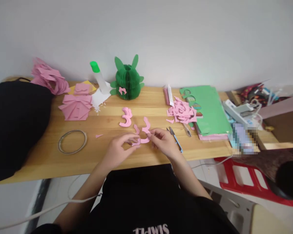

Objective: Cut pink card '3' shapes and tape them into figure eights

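Above the near part of the wooden table, my left hand (120,146) pinches a curved pink paper cutout (136,142) between thumb and fingers. A second pink paper cutout (146,125), with rounded notches, is pinched in my right hand (164,142). The two cutouts are close together, and I cannot tell whether they touch. Just beyond my hands lies a stack of similar wavy pink cutouts (127,117). Blue-handled snips (176,139) lie beside my right hand. A thin pink scrap (99,136) is to the left of my left hand.
A green pleated paper figure (128,83) stands near the wall beside a green-capped glue bottle (101,81). Pink scraps (182,110) and green sheets (210,110) lie right. A ring-shaped tape roll (72,142), folded pink paper (76,107) and a black bag (19,126) occupy the left.
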Available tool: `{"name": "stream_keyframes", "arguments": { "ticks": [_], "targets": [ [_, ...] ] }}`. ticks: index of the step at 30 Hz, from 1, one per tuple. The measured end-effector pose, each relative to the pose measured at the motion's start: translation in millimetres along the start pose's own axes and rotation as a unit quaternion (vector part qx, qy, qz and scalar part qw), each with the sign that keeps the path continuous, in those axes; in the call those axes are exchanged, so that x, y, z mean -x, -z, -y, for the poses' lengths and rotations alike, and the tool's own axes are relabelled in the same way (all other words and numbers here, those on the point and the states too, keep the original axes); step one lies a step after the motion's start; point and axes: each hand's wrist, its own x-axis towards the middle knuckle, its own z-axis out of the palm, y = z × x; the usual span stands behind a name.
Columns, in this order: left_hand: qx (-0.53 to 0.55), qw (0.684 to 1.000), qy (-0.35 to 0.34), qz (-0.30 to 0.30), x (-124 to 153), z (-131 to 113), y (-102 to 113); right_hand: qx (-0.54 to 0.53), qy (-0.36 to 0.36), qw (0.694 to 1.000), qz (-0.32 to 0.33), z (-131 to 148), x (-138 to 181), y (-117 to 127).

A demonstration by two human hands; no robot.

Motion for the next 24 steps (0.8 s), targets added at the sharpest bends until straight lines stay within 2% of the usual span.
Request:
{"name": "stream_keyframes", "arguments": {
  "ticks": [3,9,14,19,24],
  "targets": [
    [-0.133,0.99,-0.054,-0.01,-1,14,-3,0.031,-0.018,0.999,-0.039,-20,0,10],
    [-0.224,0.971,-0.077,-0.011,6,37,0,0.124,-0.041,0.989,-0.075,-38,0,14],
    [-0.251,0.963,-0.099,-0.007,6,40,-1,0.175,-0.051,0.978,-0.096,-33,2,10],
    [-0.254,0.96,-0.115,-0.005,3,38,0,0.182,-0.06,0.977,-0.099,-32,5,15],
    [-0.24,0.96,-0.144,-0.004,2,27,0,0.186,-0.073,0.968,-0.149,-32,13,20]
  ]
}}
